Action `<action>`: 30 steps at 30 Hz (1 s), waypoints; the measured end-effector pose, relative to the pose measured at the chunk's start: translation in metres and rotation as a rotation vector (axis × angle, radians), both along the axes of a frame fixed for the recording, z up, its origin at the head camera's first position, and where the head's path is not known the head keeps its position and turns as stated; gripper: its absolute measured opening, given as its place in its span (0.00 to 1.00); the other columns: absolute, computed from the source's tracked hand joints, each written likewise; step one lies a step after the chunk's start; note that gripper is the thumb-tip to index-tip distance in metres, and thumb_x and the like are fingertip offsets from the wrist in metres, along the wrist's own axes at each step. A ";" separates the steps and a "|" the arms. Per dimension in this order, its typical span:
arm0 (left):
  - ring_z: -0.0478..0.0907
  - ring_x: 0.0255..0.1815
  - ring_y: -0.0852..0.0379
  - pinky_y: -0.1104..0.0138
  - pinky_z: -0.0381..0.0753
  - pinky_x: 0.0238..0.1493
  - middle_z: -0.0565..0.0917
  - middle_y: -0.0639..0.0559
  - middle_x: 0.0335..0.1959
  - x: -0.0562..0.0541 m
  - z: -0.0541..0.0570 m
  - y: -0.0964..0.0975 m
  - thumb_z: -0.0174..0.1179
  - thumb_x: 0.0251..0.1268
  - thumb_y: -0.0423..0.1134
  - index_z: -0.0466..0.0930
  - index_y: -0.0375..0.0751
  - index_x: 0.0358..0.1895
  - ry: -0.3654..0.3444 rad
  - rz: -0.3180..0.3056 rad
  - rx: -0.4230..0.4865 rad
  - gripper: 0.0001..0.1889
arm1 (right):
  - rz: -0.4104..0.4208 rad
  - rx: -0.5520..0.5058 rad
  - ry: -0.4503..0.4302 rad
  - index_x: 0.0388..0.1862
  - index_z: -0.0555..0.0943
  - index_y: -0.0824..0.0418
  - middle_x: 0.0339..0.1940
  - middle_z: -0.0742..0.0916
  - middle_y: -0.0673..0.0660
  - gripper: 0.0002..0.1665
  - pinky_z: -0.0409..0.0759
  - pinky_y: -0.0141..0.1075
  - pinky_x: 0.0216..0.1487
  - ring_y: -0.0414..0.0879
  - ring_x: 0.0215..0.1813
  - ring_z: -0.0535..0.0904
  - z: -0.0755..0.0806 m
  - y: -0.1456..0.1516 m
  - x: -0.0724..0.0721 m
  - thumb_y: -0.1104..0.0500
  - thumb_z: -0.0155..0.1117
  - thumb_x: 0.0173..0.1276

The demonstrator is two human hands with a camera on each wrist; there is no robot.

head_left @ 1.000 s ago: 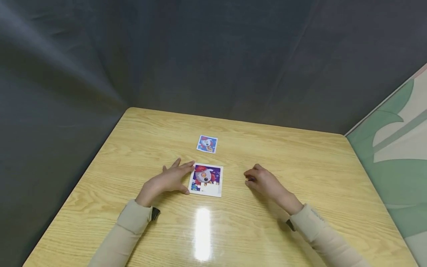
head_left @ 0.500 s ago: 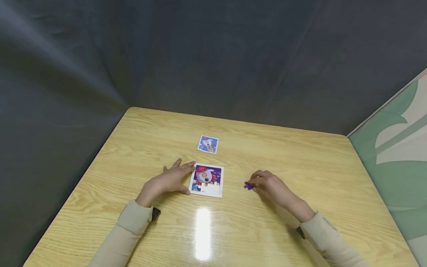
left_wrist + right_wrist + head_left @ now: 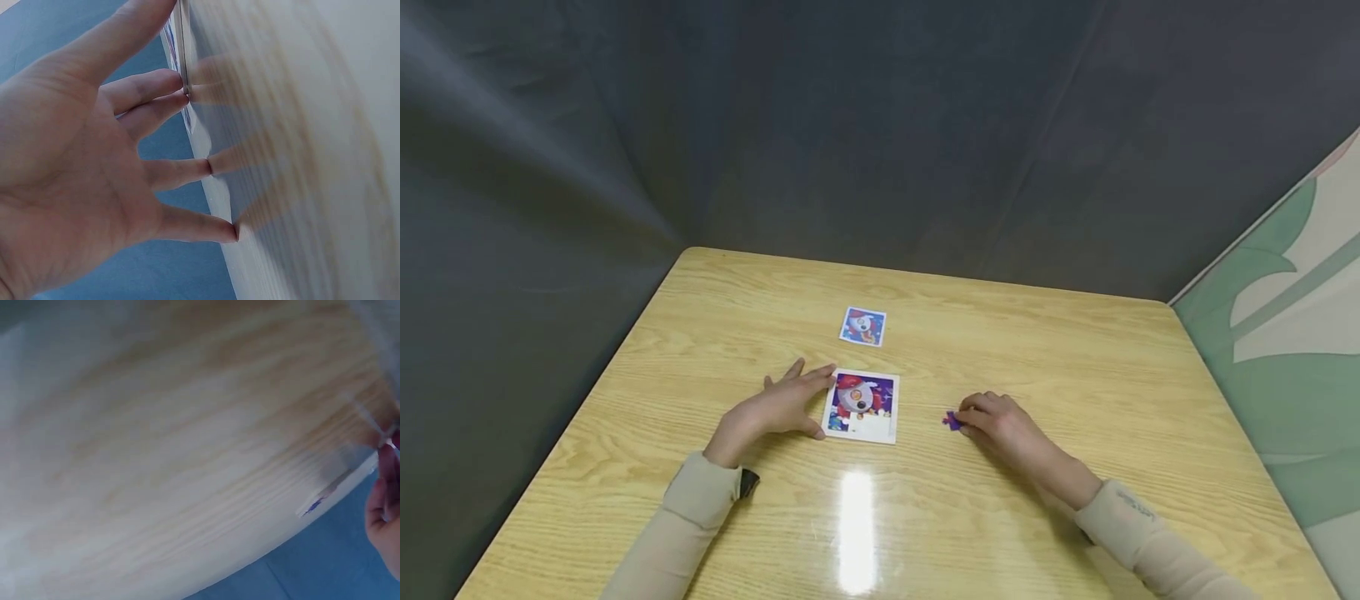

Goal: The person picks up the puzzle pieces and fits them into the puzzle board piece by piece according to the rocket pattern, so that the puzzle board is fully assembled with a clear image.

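A square jigsaw puzzle board [image 3: 874, 430] with a white border lies mid-table in the head view. Its picture of a round grey-white character on purple has a white gap at the lower right. My left hand [image 3: 771, 413] rests at the board's left edge with thumb and fingers spread. In the left wrist view, the fingertips of that hand [image 3: 94, 169] meet the tabletop and the board's edge. To the right of the board, my right hand [image 3: 1011, 433] pinches a small purple jigsaw piece [image 3: 952, 421] close to the table. Only part of this hand [image 3: 386, 509] enters the right wrist view, which is blurred.
A small picture card [image 3: 862, 327] with a similar character lies behind the board. The wooden table [image 3: 1037, 333] has a dark curtain [image 3: 880, 150] along its back and left, and a green-and-white patterned surface [image 3: 1292, 333] on the right.
My right hand has shifted slightly down and toward me, and the purple piece, earlier mostly hidden by the fingers, now shows at the fingertips. My left hand and the board keep their places.
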State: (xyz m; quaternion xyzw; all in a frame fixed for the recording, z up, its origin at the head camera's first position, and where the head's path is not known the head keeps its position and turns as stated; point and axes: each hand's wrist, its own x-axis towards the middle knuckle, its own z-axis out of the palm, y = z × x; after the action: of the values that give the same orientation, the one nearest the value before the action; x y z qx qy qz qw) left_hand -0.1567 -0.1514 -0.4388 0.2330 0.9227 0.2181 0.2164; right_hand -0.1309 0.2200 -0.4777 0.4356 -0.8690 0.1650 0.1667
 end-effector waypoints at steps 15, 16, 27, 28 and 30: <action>0.36 0.75 0.30 0.21 0.35 0.54 0.51 0.49 0.77 0.001 0.001 -0.001 0.73 0.49 0.46 0.58 0.40 0.74 0.007 -0.010 0.008 0.48 | -0.041 -0.066 -0.094 0.39 0.88 0.61 0.37 0.84 0.53 0.12 0.81 0.34 0.34 0.43 0.37 0.78 0.002 -0.025 0.006 0.61 0.76 0.54; 0.35 0.75 0.30 0.22 0.35 0.55 0.51 0.50 0.78 0.001 0.000 -0.001 0.73 0.49 0.46 0.58 0.40 0.74 0.003 -0.010 0.003 0.48 | -0.030 -0.075 -0.092 0.38 0.88 0.61 0.38 0.84 0.53 0.12 0.81 0.34 0.35 0.43 0.38 0.78 0.001 -0.024 0.008 0.62 0.76 0.53; 0.34 0.75 0.31 0.22 0.33 0.56 0.51 0.50 0.78 0.000 0.001 0.001 0.73 0.50 0.45 0.58 0.40 0.74 -0.014 0.008 0.011 0.47 | 0.037 -0.139 -0.143 0.37 0.88 0.61 0.34 0.82 0.51 0.12 0.75 0.22 0.30 0.38 0.33 0.74 0.001 -0.025 0.009 0.65 0.76 0.51; 0.34 0.75 0.31 0.23 0.33 0.56 0.51 0.50 0.78 0.001 0.001 0.001 0.72 0.50 0.45 0.58 0.40 0.74 -0.015 0.008 0.010 0.47 | 0.038 -0.149 -0.146 0.37 0.88 0.61 0.35 0.82 0.51 0.12 0.74 0.21 0.30 0.38 0.33 0.74 0.003 -0.028 0.009 0.65 0.76 0.50; 0.34 0.75 0.32 0.23 0.33 0.56 0.50 0.51 0.78 0.001 0.001 0.001 0.73 0.49 0.45 0.58 0.40 0.74 -0.012 0.011 0.009 0.48 | 0.043 -0.169 -0.144 0.36 0.88 0.62 0.35 0.82 0.52 0.12 0.75 0.22 0.30 0.39 0.33 0.75 0.007 -0.039 0.006 0.65 0.76 0.50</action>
State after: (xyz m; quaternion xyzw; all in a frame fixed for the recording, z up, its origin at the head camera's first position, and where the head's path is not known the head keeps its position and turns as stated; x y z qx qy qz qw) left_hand -0.1559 -0.1504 -0.4374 0.2276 0.9216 0.2249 0.2198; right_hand -0.1248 0.1810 -0.4712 0.4256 -0.8523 0.2720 0.1362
